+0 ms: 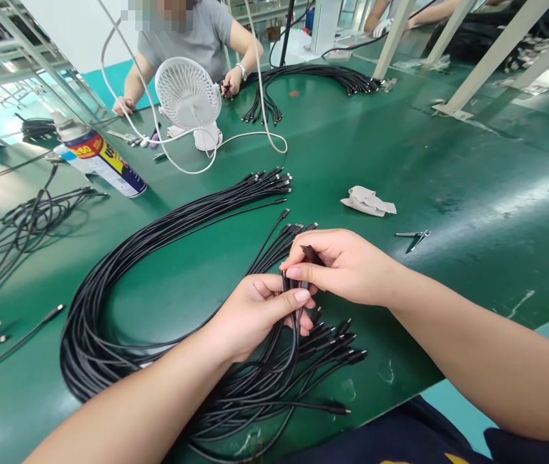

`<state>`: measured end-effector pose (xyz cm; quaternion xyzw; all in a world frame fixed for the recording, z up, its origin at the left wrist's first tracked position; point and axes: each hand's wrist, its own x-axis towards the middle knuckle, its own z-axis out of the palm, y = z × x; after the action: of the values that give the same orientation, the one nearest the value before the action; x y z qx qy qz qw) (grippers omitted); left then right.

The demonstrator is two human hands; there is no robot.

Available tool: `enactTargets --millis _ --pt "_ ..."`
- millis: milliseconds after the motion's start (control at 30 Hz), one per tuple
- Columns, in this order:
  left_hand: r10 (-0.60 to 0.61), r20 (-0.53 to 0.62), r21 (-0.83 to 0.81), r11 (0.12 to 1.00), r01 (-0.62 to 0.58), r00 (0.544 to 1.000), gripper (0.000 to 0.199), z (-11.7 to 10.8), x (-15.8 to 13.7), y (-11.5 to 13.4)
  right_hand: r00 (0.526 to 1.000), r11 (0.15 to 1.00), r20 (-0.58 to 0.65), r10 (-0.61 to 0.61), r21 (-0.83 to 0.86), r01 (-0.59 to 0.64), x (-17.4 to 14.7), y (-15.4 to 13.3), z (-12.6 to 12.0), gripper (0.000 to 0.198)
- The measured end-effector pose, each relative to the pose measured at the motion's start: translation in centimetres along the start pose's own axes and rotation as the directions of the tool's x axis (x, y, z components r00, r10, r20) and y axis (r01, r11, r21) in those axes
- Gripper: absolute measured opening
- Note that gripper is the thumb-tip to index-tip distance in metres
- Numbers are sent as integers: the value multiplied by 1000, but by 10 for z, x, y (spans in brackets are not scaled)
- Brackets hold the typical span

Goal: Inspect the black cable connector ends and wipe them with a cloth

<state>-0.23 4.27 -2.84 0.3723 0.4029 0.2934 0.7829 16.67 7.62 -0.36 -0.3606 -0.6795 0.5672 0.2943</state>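
Note:
My left hand (255, 309) is closed around several black cables (296, 328), with their plug ends sticking up between thumb and fingers. Right above it, my right hand (352, 267) pinches at those same plug ends. A small dark flat piece (312, 255) shows between the right thumb and forefinger; its kind is unclear. Under and around both hands lies a large bundle of black cables (78, 322), curved into a U. One group of its plugs (274, 180) points toward the middle of the table, and another group (346, 341) lies below my hands.
On the green table (448, 167) are a crumpled whitish scrap (368, 201), small scissors-like snips (414, 237), a spray can (103, 158) and a white fan (188, 93). Loose cables (28, 225) lie left. A co-worker (187, 38) sits opposite, near another cable bundle (317, 72).

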Motion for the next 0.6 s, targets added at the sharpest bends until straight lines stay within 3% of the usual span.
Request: enactTargets --millis 133,300,433,600 --pt "51 -16 22 998 -51 999 20 -7 1 2 1000 1000 -27 2 30 -1 0 -2 -5 8" --pt "91 -67 26 996 -90 994 18 -8 1 6 999 997 -44 10 -79 -13 1 2 -12 12" --pt "56 -64 -60 996 -60 996 19 -6 -1 7 997 992 -31 -69 -108 65 0 5 -11 12" --pt "49 -15 -110 993 -51 999 19 -10 -1 9 998 996 8 -70 -54 70 -2 -1 -9 14"
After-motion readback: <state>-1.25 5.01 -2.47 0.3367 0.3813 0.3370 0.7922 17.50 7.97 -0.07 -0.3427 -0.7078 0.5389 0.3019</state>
